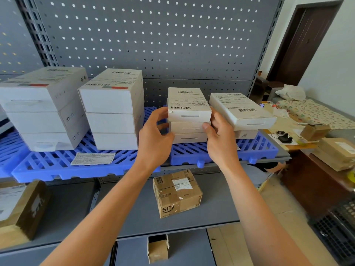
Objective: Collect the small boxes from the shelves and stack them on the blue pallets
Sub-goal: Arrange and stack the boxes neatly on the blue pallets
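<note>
Blue pallets [221, 150] lie on the upper grey shelf. On the right pallet stands a stack of three small white boxes [189, 129]; its top box [187, 103] carries a barcode label. My left hand [155, 137] touches the stack's left side and my right hand [221, 137] its right side, fingers on the top and middle boxes. Just to the right, a flat white box [240, 110] rests on another one. Two taller stacks of larger white boxes [113, 108] [42, 108] stand on the left pallet [80, 167].
A brown cardboard parcel [177, 192] sits on the lower grey shelf [134, 212], with another brown carton [25, 208] at the left. A small open carton [157, 248] is below. A paper label [93, 158] lies on the left pallet. To the right is a cluttered table [307, 169] with parcels.
</note>
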Demonstrator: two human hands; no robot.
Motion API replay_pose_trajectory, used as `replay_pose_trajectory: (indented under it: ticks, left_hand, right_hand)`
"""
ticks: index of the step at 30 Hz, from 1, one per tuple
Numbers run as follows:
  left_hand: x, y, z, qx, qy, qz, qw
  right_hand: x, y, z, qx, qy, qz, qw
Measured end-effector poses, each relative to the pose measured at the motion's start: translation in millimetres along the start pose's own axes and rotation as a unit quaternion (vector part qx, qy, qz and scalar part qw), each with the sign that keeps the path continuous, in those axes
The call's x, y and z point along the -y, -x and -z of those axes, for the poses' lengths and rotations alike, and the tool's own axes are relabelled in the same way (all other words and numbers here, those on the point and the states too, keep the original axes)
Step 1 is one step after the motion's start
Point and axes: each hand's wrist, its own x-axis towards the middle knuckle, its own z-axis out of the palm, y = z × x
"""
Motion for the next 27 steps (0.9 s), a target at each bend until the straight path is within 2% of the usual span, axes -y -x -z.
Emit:
replay_pose_trajectory:
  ticks: [27]
  left_hand:
    - [0.1, 3.6, -1.7, -0.002, 0.005, -0.007, 1.000]
  right_hand:
    - [7.5, 4.2, 1.2, 0.015, -0.010, 0.005, 1.000]
